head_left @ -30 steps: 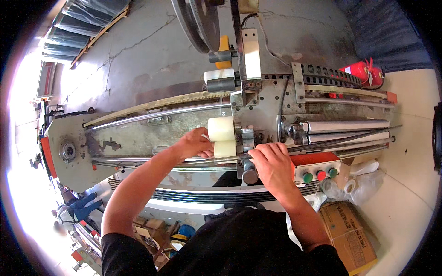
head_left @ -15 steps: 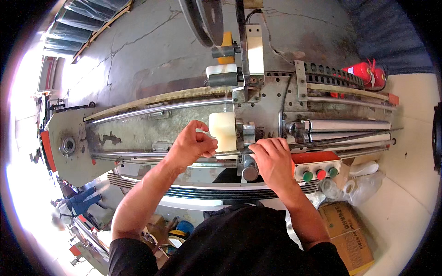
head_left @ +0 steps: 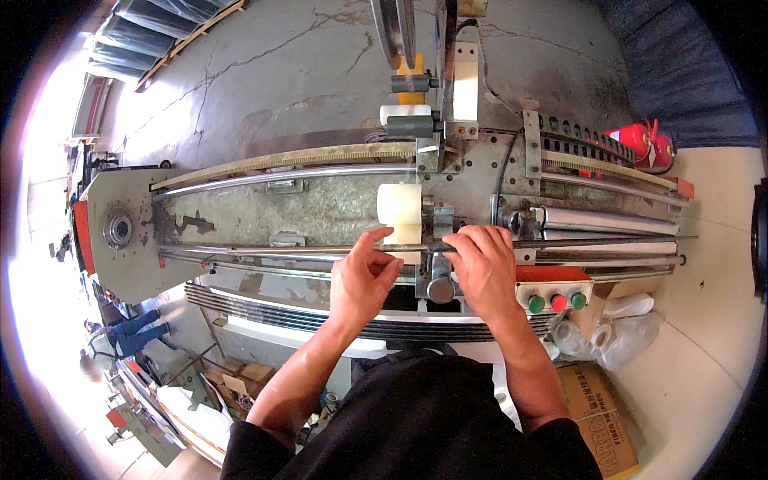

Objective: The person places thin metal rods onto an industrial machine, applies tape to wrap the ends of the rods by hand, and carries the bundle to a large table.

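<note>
A long thin rod (head_left: 296,252) runs across the machine bed, bright metal on the left and darker to the right. My right hand (head_left: 484,260) has its fingers closed round the dark part of the rod, beside a metal clamp block (head_left: 442,220). Just left of the block are pale cream rollers (head_left: 400,204), one behind the other. My left hand (head_left: 364,280) is at the near side of the rod, left of the rollers' front end. Its thumb and index finger are apart, with nothing visible between them.
A control box (head_left: 552,290) with green and red buttons sits right of my right hand. An end plate (head_left: 120,232) closes the left of the machine. Behind the bed stand fire extinguishers (head_left: 644,144). A cardboard box (head_left: 596,416) and plastic bags (head_left: 632,340) lie at lower right.
My left hand has moved right and nearer to me, and its pinched fingers have parted. My right hand stays on the rod. The whole view has shifted slightly.
</note>
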Demonstrator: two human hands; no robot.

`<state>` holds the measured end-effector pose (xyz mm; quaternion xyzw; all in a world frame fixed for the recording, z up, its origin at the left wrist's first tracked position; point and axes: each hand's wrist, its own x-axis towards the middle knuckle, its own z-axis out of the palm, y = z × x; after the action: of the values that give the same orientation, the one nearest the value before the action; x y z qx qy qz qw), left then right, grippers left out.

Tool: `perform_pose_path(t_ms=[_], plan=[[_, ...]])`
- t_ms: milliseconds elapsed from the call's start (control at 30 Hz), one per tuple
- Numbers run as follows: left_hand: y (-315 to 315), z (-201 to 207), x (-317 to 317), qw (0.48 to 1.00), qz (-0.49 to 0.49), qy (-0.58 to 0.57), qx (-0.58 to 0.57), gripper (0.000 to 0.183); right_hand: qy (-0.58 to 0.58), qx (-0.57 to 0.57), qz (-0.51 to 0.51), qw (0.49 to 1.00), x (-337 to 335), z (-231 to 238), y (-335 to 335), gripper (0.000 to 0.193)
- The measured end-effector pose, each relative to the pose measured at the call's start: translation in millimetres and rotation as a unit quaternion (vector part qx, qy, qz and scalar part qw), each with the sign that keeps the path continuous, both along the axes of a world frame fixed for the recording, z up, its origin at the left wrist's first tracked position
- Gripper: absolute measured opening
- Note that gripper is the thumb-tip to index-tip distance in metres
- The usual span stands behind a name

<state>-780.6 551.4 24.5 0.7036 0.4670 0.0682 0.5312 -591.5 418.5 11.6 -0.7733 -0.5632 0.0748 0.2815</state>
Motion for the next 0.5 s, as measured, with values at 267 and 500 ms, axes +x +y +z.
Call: perform_pose_path(t_ms=[267,500], plan=[[-2,6,-4,0.956,-0.077,0.058,0.276,0.028,0.017,0.005,0.021,1.000,-1,5,4,0.033],[10,12,-9,0.895,-0.193,0.079,0.395,0.028,0.034,0.001,0.030,0.999,0,9,4,0.031]])
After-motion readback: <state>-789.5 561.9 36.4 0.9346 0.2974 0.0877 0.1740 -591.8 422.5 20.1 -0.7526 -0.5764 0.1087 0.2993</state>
